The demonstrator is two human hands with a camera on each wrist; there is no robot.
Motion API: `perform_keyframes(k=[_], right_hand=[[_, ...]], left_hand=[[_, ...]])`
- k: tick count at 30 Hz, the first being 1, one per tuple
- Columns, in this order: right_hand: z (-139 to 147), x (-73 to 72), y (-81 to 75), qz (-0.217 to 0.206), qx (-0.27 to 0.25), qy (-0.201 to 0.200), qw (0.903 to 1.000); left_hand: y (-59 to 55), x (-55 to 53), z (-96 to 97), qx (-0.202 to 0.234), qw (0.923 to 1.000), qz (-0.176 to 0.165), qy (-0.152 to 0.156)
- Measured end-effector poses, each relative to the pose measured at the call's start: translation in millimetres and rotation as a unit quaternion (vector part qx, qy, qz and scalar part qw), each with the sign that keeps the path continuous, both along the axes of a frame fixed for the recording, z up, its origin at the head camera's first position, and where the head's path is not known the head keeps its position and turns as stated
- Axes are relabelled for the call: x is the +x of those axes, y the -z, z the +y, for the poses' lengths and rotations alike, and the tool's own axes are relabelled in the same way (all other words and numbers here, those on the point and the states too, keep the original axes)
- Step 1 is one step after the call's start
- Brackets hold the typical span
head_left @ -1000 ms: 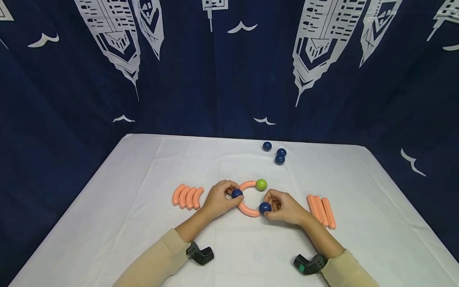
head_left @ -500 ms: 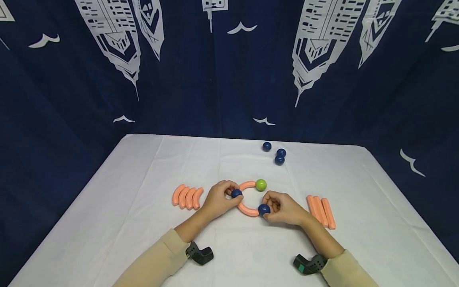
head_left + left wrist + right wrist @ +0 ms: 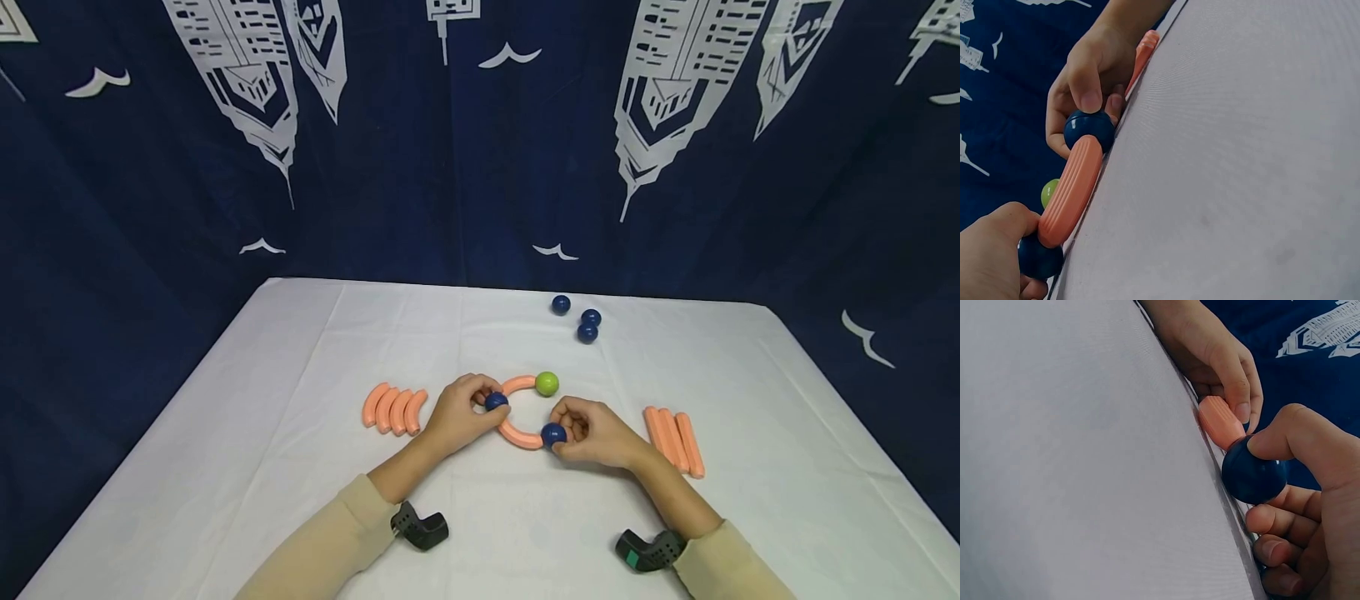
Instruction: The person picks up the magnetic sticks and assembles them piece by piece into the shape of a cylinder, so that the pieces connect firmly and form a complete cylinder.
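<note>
My left hand (image 3: 459,417) pinches a dark blue ball (image 3: 496,401) between thumb and fingers. Two curved orange sticks join at this ball: the far stick (image 3: 517,384) ends at a green ball (image 3: 547,383), and the near stick (image 3: 522,438) curves round toward my right. At its right end sits another blue ball (image 3: 553,434), which my right hand (image 3: 596,433) holds between thumb and fingers. In the left wrist view the ribbed near stick (image 3: 1072,190) spans both blue balls and touches each. Together the pieces make an arc lying on the table, its right side unjoined.
Several curved orange sticks (image 3: 394,409) lie side by side at left. Straight orange sticks (image 3: 674,442) lie at right, close to the right forearm. Three loose blue balls (image 3: 587,332) rest near the far edge of the white-covered table (image 3: 315,350). A dark blue patterned cloth (image 3: 457,167) hangs behind.
The blue ball in my right hand has moved slightly left and met the end of the near curved stick. My left hand keeps its hold on the other ball.
</note>
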State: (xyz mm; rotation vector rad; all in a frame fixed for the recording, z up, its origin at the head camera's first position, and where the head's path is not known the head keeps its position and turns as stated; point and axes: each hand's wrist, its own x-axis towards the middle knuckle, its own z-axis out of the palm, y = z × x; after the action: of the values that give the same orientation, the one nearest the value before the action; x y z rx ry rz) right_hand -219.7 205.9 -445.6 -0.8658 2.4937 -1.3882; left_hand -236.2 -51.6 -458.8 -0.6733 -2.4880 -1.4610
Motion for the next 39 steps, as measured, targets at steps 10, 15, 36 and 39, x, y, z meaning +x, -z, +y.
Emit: perform_keyframes(k=[10,15,36,39], right_hand=[[-0.3,-0.4,-2.0,-0.028,-0.056,0.038,0.9973],[-3.3,-3.2,-0.5,-0.016,-0.092,0.154,0.9837],[-31.1,-47.9,-8.9,-0.008,-0.026,0.211,0.9771],[-39.5,-51.8,-10.9,0.001,-0.014,0.201,0.9794]], left_hand=[[-3.3,0.3,0.4,-0.011,0.9937,0.018,-0.110],[-8.1,5.7,1.5,-0.049,0.9914,0.081,-0.091],[-12.7,36.8,33.2,-0.241,0.9343,0.247,0.089],[-12.2,35.9,33.0,-0.238,0.9348,0.247,0.091]])
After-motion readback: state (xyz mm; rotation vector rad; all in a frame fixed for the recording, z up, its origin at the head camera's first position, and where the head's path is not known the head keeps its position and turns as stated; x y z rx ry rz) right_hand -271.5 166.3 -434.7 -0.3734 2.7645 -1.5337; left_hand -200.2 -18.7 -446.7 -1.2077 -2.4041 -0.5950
